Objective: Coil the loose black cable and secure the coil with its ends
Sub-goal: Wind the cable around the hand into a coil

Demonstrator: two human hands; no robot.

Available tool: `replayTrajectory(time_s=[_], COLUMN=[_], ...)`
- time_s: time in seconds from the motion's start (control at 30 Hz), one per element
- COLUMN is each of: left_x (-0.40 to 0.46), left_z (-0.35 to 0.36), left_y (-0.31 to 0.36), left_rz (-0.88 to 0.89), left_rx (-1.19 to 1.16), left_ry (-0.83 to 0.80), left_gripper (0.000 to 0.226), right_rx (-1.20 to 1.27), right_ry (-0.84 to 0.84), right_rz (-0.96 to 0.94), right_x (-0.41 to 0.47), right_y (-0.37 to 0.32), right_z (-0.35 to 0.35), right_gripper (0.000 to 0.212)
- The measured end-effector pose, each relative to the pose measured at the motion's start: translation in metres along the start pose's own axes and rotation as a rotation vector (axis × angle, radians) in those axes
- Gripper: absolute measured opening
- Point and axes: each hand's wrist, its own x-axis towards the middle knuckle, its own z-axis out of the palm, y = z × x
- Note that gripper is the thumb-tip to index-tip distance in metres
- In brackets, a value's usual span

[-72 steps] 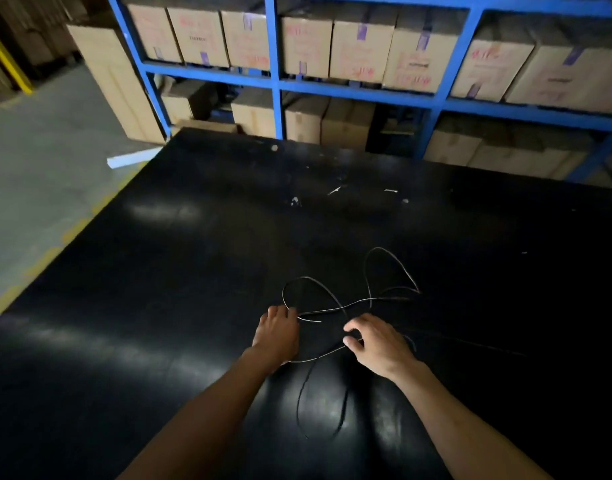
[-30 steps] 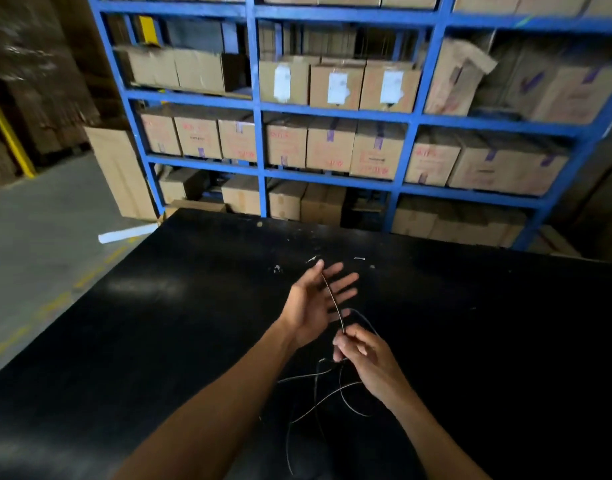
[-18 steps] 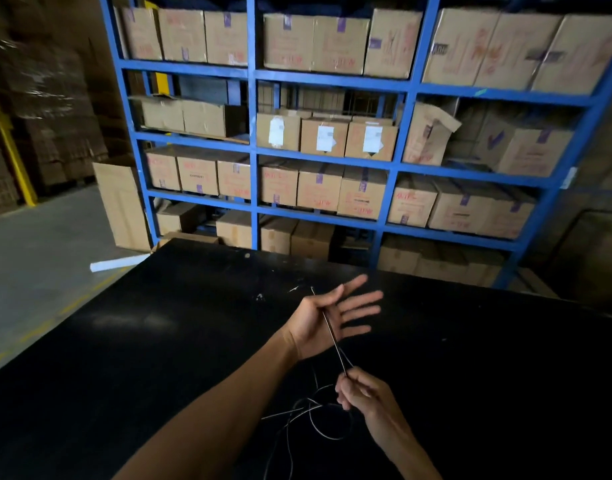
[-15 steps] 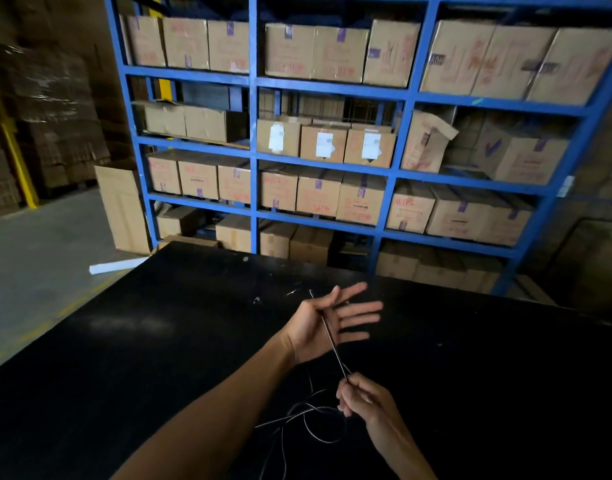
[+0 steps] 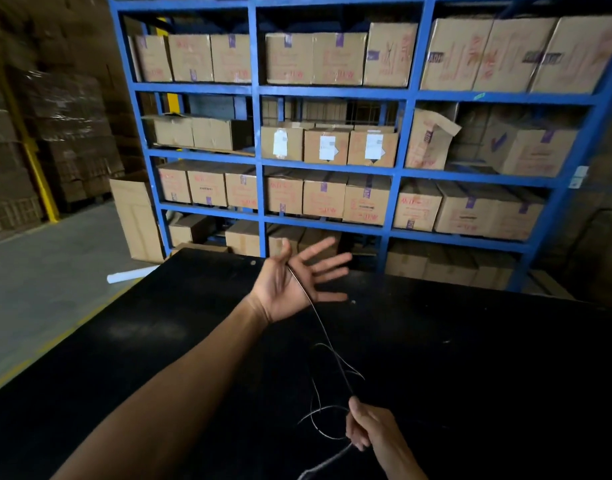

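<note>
A thin black cable (image 5: 327,342) runs taut from my left hand down to my right hand, with loose loops trailing below over the black table (image 5: 471,358). My left hand (image 5: 290,282) is raised above the table, palm up and fingers spread; the cable crosses the palm from the crook between thumb and forefinger. My right hand (image 5: 368,426) is low and close to me, its fingers closed around the cable. Slack loops hang beside and under that hand; the cable's ends are not clear to see.
A blue steel rack (image 5: 259,161) filled with cardboard boxes (image 5: 322,195) stands right behind the table's far edge. Grey concrete floor (image 5: 38,271) with a yellow line lies to the left, with a white tube (image 5: 131,275) on it near the table's corner.
Both hands lifted the cable off the table. The left hand rose and opened with the cable across its palm, while the right hand drew back toward me, stretching the strand. The view tilted upward.
</note>
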Motion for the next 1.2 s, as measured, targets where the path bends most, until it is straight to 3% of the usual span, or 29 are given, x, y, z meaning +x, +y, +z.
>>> replayTrajectory(time_s=[0.13,0.27,0.43,0.53,0.63,0.77,0.9,1.07,1.2], left_x=[-0.013,-0.038,-0.057,-0.055,-0.048,-0.034,-0.018,0.002,0.011], left_z=[0.005,0.002,-0.018,-0.037,-0.053,-0.071,-0.092,-0.082,-0.067], left_y=[0.035,0.044,0.013,-0.003,-0.004,0.014,0.044,0.065,0.062], left_rz=[-0.036,-0.241,-0.586,-0.661,-0.615,-0.416,-0.178,0.030,-0.001], left_rx=[0.001,0.022,0.279,0.391,0.381,0.361,0.030,-0.061,-0.058], left_ry=[-0.082,-0.227,-0.200,-0.115,0.023,0.224,0.264,0.103,-0.139], left_gripper=[0.070,0.068,0.066,0.065,0.066,0.065,0.065,0.062,0.061], right_rx=[0.114,0.056,-0.108,-0.280,-0.374,-0.385,-0.284,-0.032,0.042], right_ry=[0.141,0.406,0.545,0.568,0.591,0.565,0.411,0.142,0.055], right_rz=[0.157,0.266,0.108,-0.023,-0.169,-0.374,-0.334,-0.172,-0.066], right_x=[0.015,0.038,0.074,0.090,0.093,0.072,0.049,0.041,0.050], right_y=[0.002,-0.025,-0.106,-0.169,-0.216,-0.242,-0.197,-0.095,-0.072], right_z=[-0.006,-0.032,-0.066,-0.073,-0.067,-0.040,-0.014,0.031,0.043], right_gripper=[0.059,0.049,0.044,0.040,0.038,0.030,0.035,0.030,0.028])
